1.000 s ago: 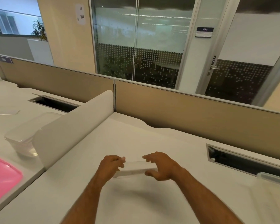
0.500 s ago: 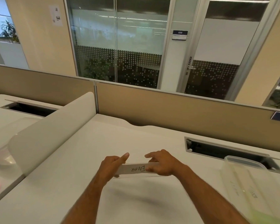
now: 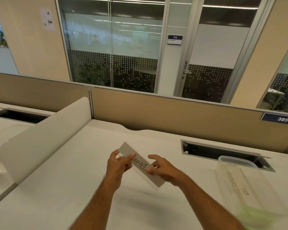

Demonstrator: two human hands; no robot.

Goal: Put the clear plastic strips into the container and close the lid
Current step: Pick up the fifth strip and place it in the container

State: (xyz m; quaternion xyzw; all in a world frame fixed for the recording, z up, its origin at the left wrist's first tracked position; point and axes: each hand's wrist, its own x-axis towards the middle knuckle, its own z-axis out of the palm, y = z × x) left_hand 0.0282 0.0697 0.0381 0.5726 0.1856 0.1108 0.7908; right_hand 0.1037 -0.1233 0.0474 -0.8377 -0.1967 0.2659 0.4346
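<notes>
Both hands hold one clear plastic strip (image 3: 140, 164) above the middle of the white desk; it bears the handwritten word "BEAR" and slants from upper left to lower right. My left hand (image 3: 117, 165) pinches its upper left part, and my right hand (image 3: 163, 168) grips its middle from the right. An open clear container (image 3: 244, 185) stands on the desk to the right. Inside it lie other strips with writing on them, one (image 3: 245, 190) near its middle. A greenish shape shows blurred at the container's near end.
A curved white divider (image 3: 40, 140) separates this desk from the one on the left, where another clear container (image 3: 0, 150) stands. A beige partition (image 3: 173, 112) closes the back. A cable slot (image 3: 223, 153) opens in the desk behind the container.
The strip has been lifted and turned from level to slanted, its left end now higher and further away. The view has swung right, bringing more of the container into sight.
</notes>
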